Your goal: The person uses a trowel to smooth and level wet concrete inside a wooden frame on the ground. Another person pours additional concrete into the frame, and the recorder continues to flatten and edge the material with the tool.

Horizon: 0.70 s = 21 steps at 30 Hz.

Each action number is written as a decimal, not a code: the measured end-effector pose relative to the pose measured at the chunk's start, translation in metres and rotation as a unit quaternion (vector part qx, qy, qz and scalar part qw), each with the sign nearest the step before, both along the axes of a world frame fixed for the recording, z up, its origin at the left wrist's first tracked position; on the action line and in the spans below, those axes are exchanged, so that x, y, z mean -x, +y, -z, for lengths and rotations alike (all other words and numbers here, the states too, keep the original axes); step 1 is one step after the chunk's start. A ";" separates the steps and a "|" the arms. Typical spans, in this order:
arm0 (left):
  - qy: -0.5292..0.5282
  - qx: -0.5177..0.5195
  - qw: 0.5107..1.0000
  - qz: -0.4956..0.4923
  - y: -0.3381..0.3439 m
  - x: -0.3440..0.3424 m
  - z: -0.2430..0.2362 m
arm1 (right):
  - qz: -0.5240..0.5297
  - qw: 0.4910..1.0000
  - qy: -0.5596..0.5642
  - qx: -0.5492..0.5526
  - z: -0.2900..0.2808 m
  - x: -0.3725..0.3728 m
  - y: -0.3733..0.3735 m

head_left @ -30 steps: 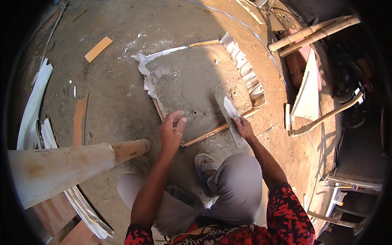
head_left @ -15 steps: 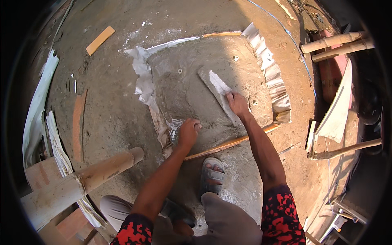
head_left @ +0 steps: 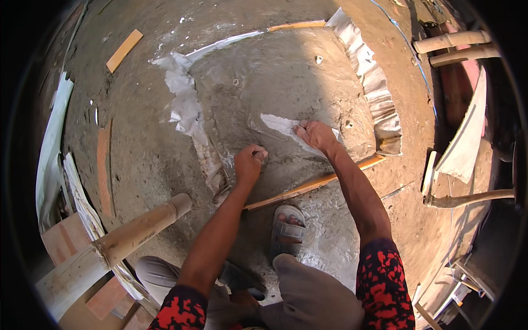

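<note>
Wet grey cement (head_left: 275, 71) fills a low frame on the ground. Its side forms are crumpled pale sheet strips, the left strip (head_left: 184, 99) and the right strip (head_left: 374, 88). My right hand (head_left: 316, 136) grips a flat, cement-smeared strip of board (head_left: 278, 122), which lies slantwise on the wet surface. Over the near left corner of the cement, my left hand (head_left: 249, 165) is closed with curled fingers. Whatever it may hold is hidden. A wooden batten (head_left: 308, 191) edges the near side. Small pipe ends, one a white stub (head_left: 319, 59), poke out of the cement.
My sandalled foot (head_left: 289, 225) stands just outside the near batten. A thick bamboo pole (head_left: 143, 228) juts in from the lower left. Wood scraps and a loose board (head_left: 124, 50) lie left. At right are bamboo poles (head_left: 454, 41) and a pale pointed panel (head_left: 462, 132).
My right hand has drawn the board nearer and turned it flatter across the cement. My left hand has risen slightly, still closed. The whole view has shifted a little.
</note>
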<state>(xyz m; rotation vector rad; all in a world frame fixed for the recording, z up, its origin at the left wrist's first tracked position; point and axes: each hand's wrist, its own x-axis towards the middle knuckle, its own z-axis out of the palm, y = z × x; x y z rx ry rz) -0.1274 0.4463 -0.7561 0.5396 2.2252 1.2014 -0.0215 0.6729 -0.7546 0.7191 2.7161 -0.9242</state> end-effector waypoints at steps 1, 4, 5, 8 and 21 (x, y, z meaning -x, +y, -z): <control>0.001 -0.005 1.000 0.003 0.001 -0.001 0.001 | -0.014 1.000 0.000 -0.011 -0.002 -0.008 -0.005; -0.004 -0.004 1.000 0.009 0.003 -0.004 0.001 | -0.022 0.998 -0.057 -0.010 -0.005 -0.026 -0.012; -0.011 0.007 1.000 0.009 0.002 -0.004 -0.001 | -0.022 0.998 -0.064 -0.013 -0.007 -0.032 -0.015; -0.001 -0.001 1.000 0.009 0.000 -0.007 0.000 | -0.024 0.996 -0.084 -0.020 -0.018 -0.043 -0.020; 0.013 -0.016 1.000 -0.002 0.001 0.002 0.008 | 0.241 0.959 0.009 0.148 -0.038 -0.024 -0.054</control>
